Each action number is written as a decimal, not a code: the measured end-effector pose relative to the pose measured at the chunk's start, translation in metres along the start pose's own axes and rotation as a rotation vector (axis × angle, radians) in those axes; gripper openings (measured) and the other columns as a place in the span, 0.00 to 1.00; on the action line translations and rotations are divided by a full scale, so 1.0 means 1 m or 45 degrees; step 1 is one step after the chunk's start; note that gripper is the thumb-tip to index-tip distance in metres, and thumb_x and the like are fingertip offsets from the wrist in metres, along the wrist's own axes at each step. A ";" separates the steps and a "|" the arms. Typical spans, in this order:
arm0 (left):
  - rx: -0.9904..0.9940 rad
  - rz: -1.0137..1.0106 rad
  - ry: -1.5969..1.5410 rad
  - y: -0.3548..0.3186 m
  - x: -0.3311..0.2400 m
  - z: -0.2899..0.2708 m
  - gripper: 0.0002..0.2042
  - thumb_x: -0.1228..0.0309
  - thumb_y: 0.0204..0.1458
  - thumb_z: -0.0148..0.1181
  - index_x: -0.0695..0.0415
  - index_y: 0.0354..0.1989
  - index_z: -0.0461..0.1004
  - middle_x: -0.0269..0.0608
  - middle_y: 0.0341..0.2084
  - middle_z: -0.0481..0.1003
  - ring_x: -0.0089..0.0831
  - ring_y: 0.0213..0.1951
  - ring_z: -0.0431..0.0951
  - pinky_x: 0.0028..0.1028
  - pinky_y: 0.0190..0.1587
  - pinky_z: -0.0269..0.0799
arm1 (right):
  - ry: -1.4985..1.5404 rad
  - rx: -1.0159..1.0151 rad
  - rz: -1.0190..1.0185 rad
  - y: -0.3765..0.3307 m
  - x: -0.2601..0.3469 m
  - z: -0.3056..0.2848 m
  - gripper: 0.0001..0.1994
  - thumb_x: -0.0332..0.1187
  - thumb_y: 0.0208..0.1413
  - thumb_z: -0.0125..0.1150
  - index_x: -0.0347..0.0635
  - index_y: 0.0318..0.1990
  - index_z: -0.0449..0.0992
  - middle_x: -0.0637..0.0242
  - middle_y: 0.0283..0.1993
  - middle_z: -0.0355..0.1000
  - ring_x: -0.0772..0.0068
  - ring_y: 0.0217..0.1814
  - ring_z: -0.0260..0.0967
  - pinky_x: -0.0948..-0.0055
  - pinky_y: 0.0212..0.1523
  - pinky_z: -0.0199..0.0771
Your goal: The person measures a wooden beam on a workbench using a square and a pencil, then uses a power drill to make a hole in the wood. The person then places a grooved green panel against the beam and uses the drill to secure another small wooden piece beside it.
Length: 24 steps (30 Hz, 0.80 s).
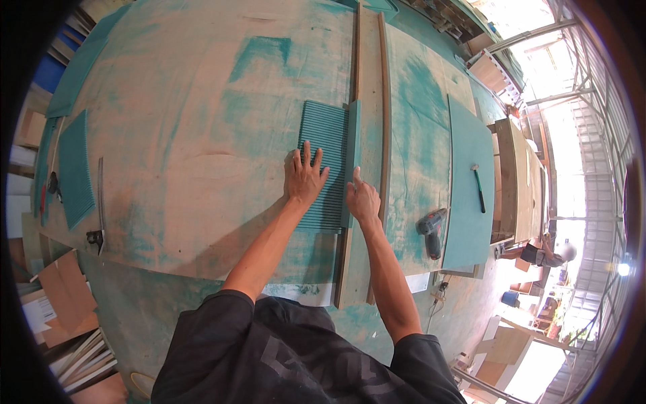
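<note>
Workshop bench seen from above, plywood top smeared with teal paint. Left hand laid flat, fingers spread, on a teal ribbed panel; gripping nothing, only pressing down. Right hand just beside it, resting against a narrow teal strip butted to the panel's right edge, one finger raised; whether anything is pinched cannot be told. Hands close together, not touching. Panel straight ahead of the body, long axis running away from it, near end above a white sheet at the bench edge; left hand more squarely over it, right hand at the seam. Long wooden battens parallel, just right of the strip. Further right, a cordless drill, a flat teal board and a hammer lying on it. Second ribbed panel well apart at far left. Brown cardboard pieces and a white label on the floor at lower left. Another person at right, far off.
</note>
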<state>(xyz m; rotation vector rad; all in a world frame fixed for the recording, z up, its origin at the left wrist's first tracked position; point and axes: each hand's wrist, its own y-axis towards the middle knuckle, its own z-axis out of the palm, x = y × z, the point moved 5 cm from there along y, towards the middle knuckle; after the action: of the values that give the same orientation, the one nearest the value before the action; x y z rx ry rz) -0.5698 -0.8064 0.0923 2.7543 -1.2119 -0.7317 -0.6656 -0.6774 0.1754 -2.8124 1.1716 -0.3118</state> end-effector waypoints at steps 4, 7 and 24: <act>-0.010 0.002 -0.011 0.007 0.002 0.000 0.30 0.51 0.64 0.58 0.50 0.72 0.66 0.54 0.76 0.54 0.57 0.69 0.60 0.50 0.67 0.64 | 0.004 0.030 0.016 0.009 0.001 0.000 0.27 0.37 0.67 0.56 0.43 0.72 0.65 0.51 0.37 0.80 0.45 0.39 0.80 0.47 0.37 0.79; 0.027 0.006 -0.013 0.011 0.002 0.001 0.31 0.51 0.64 0.58 0.51 0.72 0.66 0.56 0.76 0.53 0.59 0.70 0.60 0.49 0.68 0.63 | 0.010 0.015 0.010 0.014 0.000 -0.001 0.27 0.37 0.66 0.56 0.42 0.72 0.65 0.51 0.37 0.80 0.45 0.39 0.80 0.47 0.37 0.79; -0.037 0.017 -0.056 0.034 0.008 0.010 0.30 0.52 0.65 0.56 0.51 0.72 0.66 0.56 0.76 0.53 0.59 0.70 0.58 0.50 0.66 0.66 | 0.062 -0.051 -0.011 0.043 0.003 -0.003 0.28 0.37 0.65 0.56 0.43 0.72 0.67 0.46 0.31 0.79 0.40 0.37 0.80 0.46 0.39 0.77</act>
<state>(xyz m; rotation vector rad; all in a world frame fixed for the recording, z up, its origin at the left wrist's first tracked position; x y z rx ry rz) -0.5923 -0.8339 0.0881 2.7184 -1.2161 -0.8065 -0.6938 -0.7094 0.1724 -2.8607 1.1881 -0.3636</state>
